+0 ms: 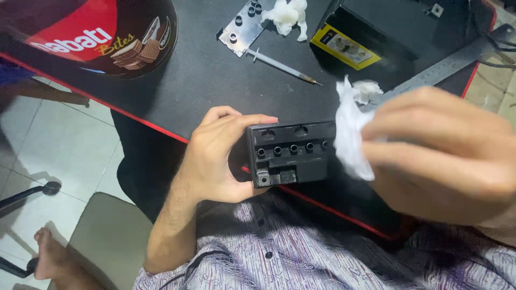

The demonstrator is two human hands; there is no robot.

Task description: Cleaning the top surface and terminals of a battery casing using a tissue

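My left hand (217, 158) grips the left end of a small black plastic block (290, 153) with a row of several round holes, held over the near edge of the black desk mat (204, 80). My right hand (441, 156) is closed on a crumpled white tissue (352, 145), which presses against the right end of the block and hides it.
On the mat lie a thin syringe (279, 65), a grey metal plate with holes (242, 27), a white tissue wad (287, 15), a yellow-labelled black box (371, 32), a steel ruler (446, 64) and a round biscuit tin (102, 35). A stool (107, 236) stands below left.
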